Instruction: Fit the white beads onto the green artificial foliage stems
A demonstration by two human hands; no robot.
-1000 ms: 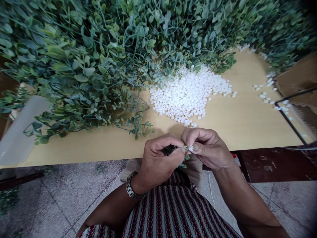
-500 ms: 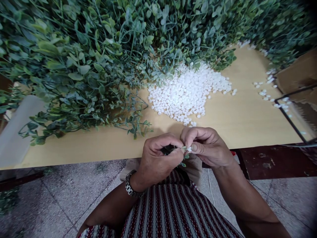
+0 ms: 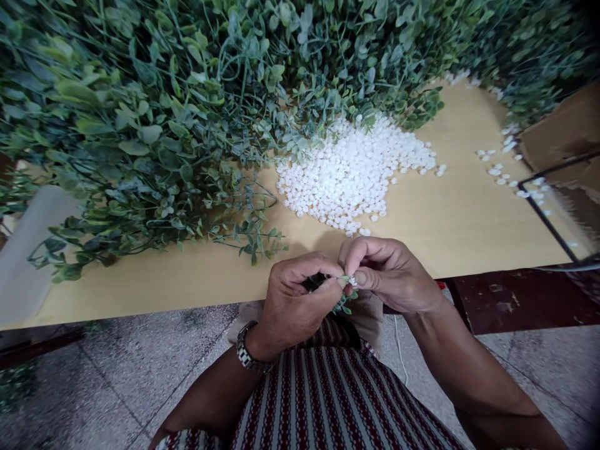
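My left hand (image 3: 302, 297) pinches the stem end of an artificial leaf sprig (image 3: 345, 302), whose small green leaves hang below the fingers. Against that end, my right hand (image 3: 394, 275) holds a small white plastic piece (image 3: 352, 282) between thumb and forefinger. The two hands nearly touch, just in front of the table's near edge. Fingers cover most of the stem and part of the white piece, so I cannot tell how far the stem is inside it. Beyond the hands lies a heap of similar white pieces (image 3: 342, 178).
A large mass of artificial foliage (image 3: 154, 100) covers the back and left of the wooden table (image 3: 473, 219). A translucent sheet (image 3: 32, 256) lies at the left end. To the right are a black metal frame (image 3: 546, 215), a torn cardboard box (image 3: 562, 131) and scattered white pieces.
The fingertips and the white piece have shifted slightly left. More of the sprig's leaves show below the hands. The camera view has tilted a little; both grips stay the same.
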